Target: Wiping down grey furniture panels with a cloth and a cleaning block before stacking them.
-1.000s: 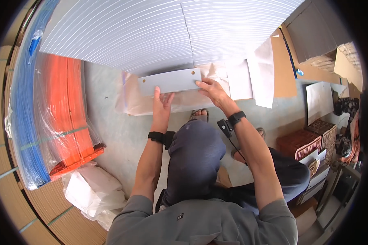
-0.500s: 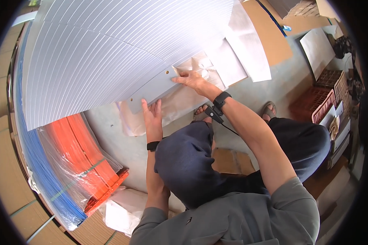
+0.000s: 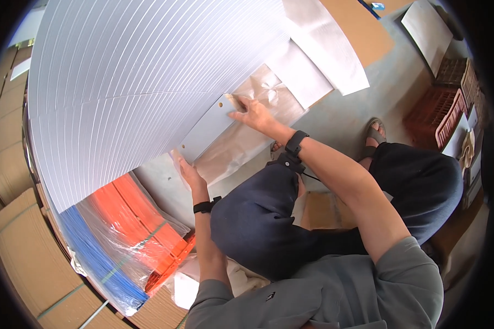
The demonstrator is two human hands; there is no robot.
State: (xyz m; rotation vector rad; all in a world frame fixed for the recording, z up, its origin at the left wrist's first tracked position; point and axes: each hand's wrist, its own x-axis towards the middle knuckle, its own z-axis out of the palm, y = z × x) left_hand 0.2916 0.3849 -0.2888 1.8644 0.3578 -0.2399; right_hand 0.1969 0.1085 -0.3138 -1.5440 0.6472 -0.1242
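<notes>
A stack of light grey ribbed panels (image 3: 121, 71) fans across the upper left. Its nearest panel shows a flat grey face (image 3: 206, 123) with two small round holes. My right hand (image 3: 255, 116) grips the far right end of this panel, the thumb on its face and the fingers curled at the edge. At the other end, my left hand (image 3: 190, 174) holds the lower corner, its fingers partly hidden. Brownish translucent wrapping (image 3: 233, 153) lies under and beside the panel.
Orange slats (image 3: 134, 214) and blue strips (image 3: 101, 257) in clear plastic lie on the left beside strapped cardboard (image 3: 22, 236). White sheets (image 3: 307, 77) rest beyond my right hand. Red-brown crates (image 3: 430, 120) stand at the right. My bent knee (image 3: 252, 214) is close below the panel.
The view has shifted, so the stack's near left corner sits lower. My left hand has moved to the panel's lower end, its fingers less spread. My right hand keeps its hold.
</notes>
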